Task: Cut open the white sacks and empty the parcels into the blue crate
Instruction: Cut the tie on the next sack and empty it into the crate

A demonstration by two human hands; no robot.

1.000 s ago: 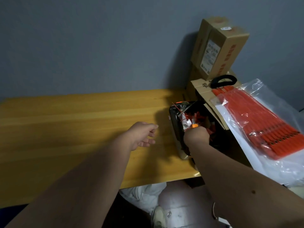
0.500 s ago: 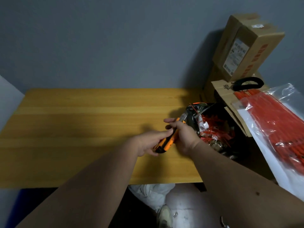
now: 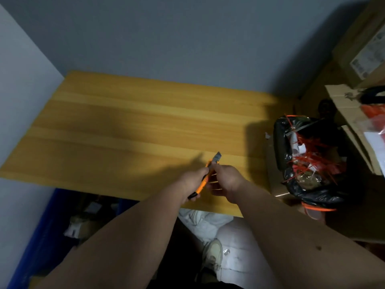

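head view: left hand (image 3: 192, 180) is gripping the orange utility knife (image 3: 205, 178) round its handle, fingers curled tight on it; blade end is sticking out up and away over the tabletop (image 3: 129, 130); right hand (image 3: 226, 180) is sitting at the knife's upper body, thumb and forefinger apparently pinching it near the slider (probably extending or locking the blade, can't confirm); its remaining fingers are hanging loosely curled below.

task things: white sack (image 3: 235, 245) is lying on the floor under the near edge of the tabletop, between the two forearms, not yet cut as far as I can tell; blue crate (image 3: 44, 230) is sitting low left, beside the tabletop, with what looks like a few parcels (image 3: 73, 230) already inside (dim, hard to tell).

off to the right: bin with black liner (image 3: 308, 163) holding red cable-tie scraps; cardboard boxes (image 3: 362, 46) stacking up behind it.

risks from here, my read:
- blade is exposed while the right fingers are working right next to it; a slip on the slider is putting the fingertip on the edge
- blade is looking well extended; pushing too deep into the sack is risking slicing the parcels inside
- sack is down by the person's feet; cutting toward the body is risking the leg
- lighting is poor, so the cut line is going to be hard to see
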